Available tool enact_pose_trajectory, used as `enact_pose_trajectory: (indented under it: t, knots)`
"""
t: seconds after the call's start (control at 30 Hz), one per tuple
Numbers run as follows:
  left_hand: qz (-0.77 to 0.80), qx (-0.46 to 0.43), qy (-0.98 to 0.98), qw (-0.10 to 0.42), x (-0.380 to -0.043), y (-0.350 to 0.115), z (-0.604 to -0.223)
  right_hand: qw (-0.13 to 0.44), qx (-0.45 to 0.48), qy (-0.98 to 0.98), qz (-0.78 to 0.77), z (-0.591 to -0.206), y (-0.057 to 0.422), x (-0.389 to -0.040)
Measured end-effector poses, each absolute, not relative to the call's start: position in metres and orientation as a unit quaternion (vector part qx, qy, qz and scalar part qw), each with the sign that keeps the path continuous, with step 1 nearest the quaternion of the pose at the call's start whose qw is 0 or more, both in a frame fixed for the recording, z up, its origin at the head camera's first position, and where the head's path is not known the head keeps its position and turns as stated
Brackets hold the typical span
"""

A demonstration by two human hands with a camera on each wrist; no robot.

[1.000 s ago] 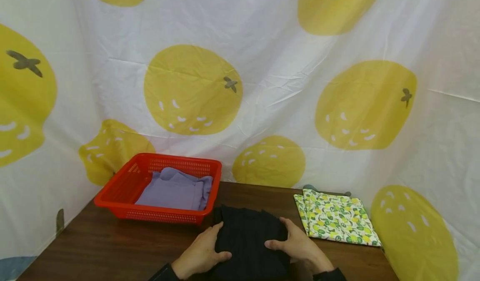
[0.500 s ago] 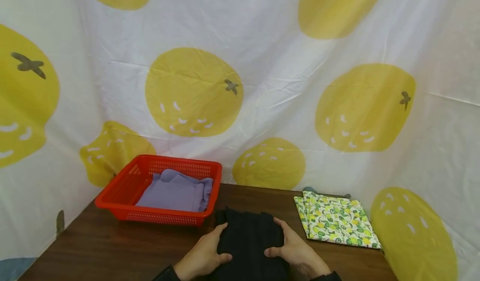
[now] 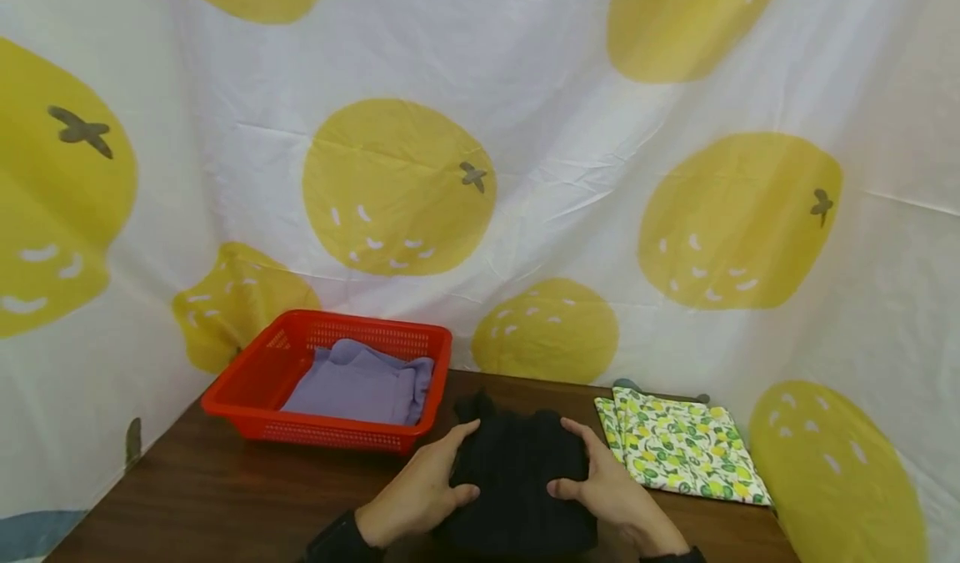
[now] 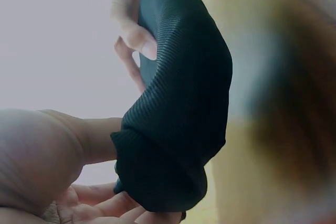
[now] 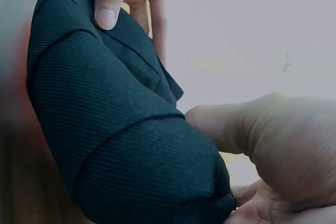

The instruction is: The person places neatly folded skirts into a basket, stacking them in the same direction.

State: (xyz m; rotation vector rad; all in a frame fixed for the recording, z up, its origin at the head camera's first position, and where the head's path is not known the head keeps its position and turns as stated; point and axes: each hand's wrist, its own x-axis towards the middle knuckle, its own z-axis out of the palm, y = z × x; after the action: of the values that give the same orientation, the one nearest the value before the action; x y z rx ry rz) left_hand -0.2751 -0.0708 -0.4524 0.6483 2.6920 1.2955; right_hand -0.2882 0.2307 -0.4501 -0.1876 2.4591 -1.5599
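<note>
A folded black ribbed cloth [image 3: 521, 484] is at the front middle of the table, between both hands. My left hand [image 3: 427, 488] grips its left side, thumb on the near face and fingers behind. On the opposite side my right hand [image 3: 609, 486] holds it the same way. In the left wrist view the cloth [image 4: 184, 87] bends in a curve, its lower end resting over the left fingers. The right wrist view shows the cloth [image 5: 115, 114] bowed too, with creases across it and a loose corner at the side. Most of the fingers are hidden behind it.
A red plastic basket [image 3: 318, 429] with a folded lavender cloth [image 3: 356, 384] in it stands at the back left of the brown wooden table [image 3: 247, 496]. At the right lies a folded lemon-print cloth [image 3: 686, 446]. A white curtain [image 3: 555, 154] with yellow fruit hangs behind.
The black cloth has tilted and bunched between the hands, its near edge now coming into view at the bottom. Both hands keep their grip. The head view has shifted slightly.
</note>
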Motion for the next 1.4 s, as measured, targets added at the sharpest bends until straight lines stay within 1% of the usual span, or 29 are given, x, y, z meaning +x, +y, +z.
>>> enact_pose_trajectory:
  t: [0.2,0.33,0.47,0.57,0.67,0.83,0.97,1.17,1.4]
  knots:
    - [0.415,0.229,0.881,-0.003,-0.283,-0.078,-0.421,0.083,-0.079,0.805,-0.582,-0.424,0.224,-0.291]
    - [0.416,0.217,0.882,-0.041,-0.295,-0.088,-0.407,0.041,-0.075,0.810,-0.580,-0.411,0.209,-0.299]
    - [0.406,0.200,0.888,-0.079,-0.311,-0.105,-0.397,0.005,-0.086,0.814,-0.574,-0.401,0.186,-0.316]
    - [0.392,0.184,0.895,-0.111,-0.324,-0.122,-0.390,0.008,-0.098,0.798,-0.594,-0.396,0.165,-0.333]
    - [0.387,0.163,0.898,-0.129,-0.336,-0.141,-0.387,0.034,-0.109,0.777,-0.619,-0.394,0.143,-0.350]
    - [0.392,0.128,0.901,-0.134,-0.349,-0.174,-0.384,0.062,-0.114,0.755,-0.642,-0.401,0.101,-0.378]
    - [0.383,0.096,0.909,-0.133,-0.361,-0.200,-0.389,0.068,-0.120,0.749,-0.648,-0.409,0.067,-0.394]
    - [0.374,0.059,0.916,-0.129,-0.382,-0.236,-0.398,0.071,-0.150,0.780,-0.604,-0.415,0.031,-0.403]
    - [0.381,0.039,0.917,-0.112,-0.397,-0.257,-0.409,0.072,-0.168,0.837,-0.516,-0.414,0.014,-0.406]
